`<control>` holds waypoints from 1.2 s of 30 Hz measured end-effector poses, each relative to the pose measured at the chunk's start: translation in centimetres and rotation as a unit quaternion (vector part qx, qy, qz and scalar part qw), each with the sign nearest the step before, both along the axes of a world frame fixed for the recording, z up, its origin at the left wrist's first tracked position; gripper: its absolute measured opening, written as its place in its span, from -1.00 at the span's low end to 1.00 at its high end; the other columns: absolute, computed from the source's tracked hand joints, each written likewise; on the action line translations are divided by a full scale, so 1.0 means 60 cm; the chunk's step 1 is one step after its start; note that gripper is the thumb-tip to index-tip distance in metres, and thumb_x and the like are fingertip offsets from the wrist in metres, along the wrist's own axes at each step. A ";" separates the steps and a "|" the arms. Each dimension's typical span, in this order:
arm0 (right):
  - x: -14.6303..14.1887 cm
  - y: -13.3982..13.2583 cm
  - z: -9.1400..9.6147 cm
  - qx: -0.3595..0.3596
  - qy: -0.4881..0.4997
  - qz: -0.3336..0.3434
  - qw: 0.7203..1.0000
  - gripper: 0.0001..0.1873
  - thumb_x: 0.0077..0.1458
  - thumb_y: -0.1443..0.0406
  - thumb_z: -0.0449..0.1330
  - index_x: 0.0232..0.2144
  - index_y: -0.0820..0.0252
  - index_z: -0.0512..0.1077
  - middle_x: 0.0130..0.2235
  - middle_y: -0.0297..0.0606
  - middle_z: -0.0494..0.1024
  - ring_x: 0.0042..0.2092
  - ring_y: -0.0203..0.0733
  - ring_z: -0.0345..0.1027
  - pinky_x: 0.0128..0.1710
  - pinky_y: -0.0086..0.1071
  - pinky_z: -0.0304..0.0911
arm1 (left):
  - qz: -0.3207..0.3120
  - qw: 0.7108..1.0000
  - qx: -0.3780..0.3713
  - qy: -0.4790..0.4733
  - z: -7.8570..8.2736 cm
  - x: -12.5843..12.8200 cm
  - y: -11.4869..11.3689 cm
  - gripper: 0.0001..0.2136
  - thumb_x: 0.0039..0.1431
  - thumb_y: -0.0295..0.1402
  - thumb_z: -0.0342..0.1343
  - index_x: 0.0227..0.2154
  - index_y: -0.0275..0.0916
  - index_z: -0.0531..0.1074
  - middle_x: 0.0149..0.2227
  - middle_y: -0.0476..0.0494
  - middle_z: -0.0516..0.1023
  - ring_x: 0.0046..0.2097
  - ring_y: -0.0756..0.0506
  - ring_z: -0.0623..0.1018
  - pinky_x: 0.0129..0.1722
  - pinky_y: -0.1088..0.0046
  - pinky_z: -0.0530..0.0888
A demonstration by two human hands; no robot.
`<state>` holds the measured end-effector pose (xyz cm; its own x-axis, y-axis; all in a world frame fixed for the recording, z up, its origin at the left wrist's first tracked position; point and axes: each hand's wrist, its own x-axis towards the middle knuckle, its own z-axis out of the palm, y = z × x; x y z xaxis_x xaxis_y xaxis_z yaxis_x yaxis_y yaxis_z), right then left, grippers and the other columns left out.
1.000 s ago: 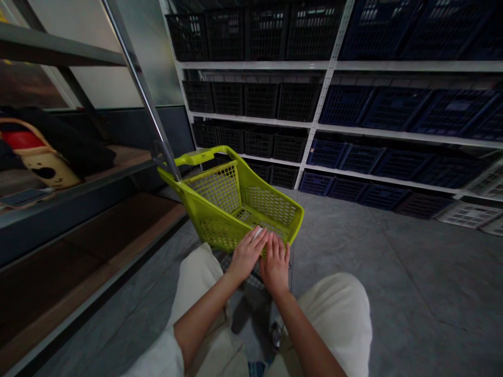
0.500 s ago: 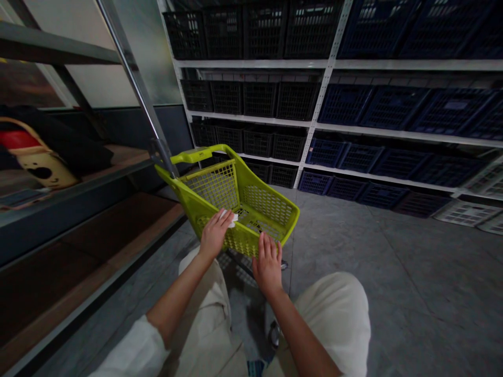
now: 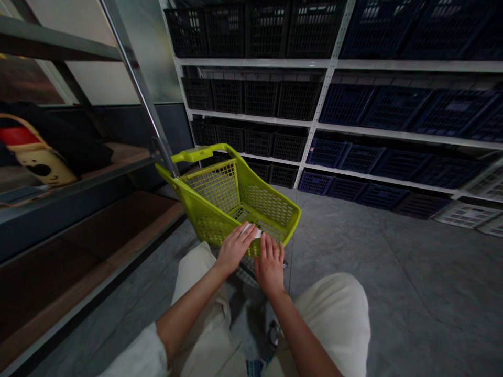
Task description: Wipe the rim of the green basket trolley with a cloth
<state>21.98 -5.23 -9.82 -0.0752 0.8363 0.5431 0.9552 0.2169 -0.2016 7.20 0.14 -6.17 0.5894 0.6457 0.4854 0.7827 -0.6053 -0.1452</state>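
Note:
A small yellow-green shopping cart [image 3: 214, 222] stands in front of my knees, its mesh basket facing up. My left hand [image 3: 234, 247] presses a folded white wipe [image 3: 257, 233] onto the near top rim; most of the wipe is under the fingers, and I cannot tell whether it is cloth or paper. Just right of it, my right hand [image 3: 270, 264] holds the same rim near the front corner, its fingers hooked over the edge. The two hands are almost touching.
White metal shelving [image 3: 251, 119] with black crates [image 3: 261, 98] and blue crates [image 3: 401, 107] lines the back. On the left, a shelf rack [image 3: 90, 178] holds a bag with a cartoon face [image 3: 47, 165]. A shiny metal pole [image 3: 135, 78] rises behind the cart. Grey floor [image 3: 349, 235] lies right.
My left hand has slid the white wipe along the near rim to the right, up beside my right hand. My right hand keeps its place on the rim.

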 end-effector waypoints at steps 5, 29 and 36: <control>0.003 0.002 -0.003 0.001 -0.002 0.014 1.000 -0.22 0.19 0.35 0.03 0.37 0.34 -0.18 0.32 -0.03 0.14 0.32 -0.02 -0.06 0.33 0.02 -0.20 | 0.077 0.997 -0.005 -0.011 0.029 -0.085 0.059 -0.55 0.29 -0.57 -0.11 0.21 -0.26 0.28 0.25 -0.11 0.34 0.31 -0.15 0.23 0.27 0.26 0.24; -0.003 0.000 0.000 -0.005 -0.006 -0.001 1.000 -0.28 0.20 0.35 0.01 0.35 0.37 -0.08 0.31 -0.02 0.16 0.31 -0.02 -0.05 0.34 0.00 -0.25 | 0.055 0.997 0.001 -0.050 0.017 -0.075 0.041 -0.54 0.26 -0.58 -0.13 0.19 -0.23 0.28 0.24 -0.08 0.35 0.30 -0.15 0.25 0.26 0.23 0.26; -0.015 -0.002 0.005 -0.001 0.007 0.005 1.000 -0.24 0.19 0.34 0.04 0.37 0.35 -0.14 0.31 -0.01 0.17 0.31 -0.01 -0.05 0.33 0.02 -0.20 | 0.132 0.987 0.008 -0.087 0.044 -0.118 0.079 -0.54 0.22 -0.63 -0.17 0.16 -0.33 0.31 0.20 -0.23 0.39 0.30 -0.19 0.24 0.25 0.13 0.25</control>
<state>21.05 -5.36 -9.54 -0.0757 0.8366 0.5426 0.9504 0.2251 -0.2146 0.11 4.88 -3.55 0.3089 0.7568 0.5761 0.9266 -0.3760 -0.0028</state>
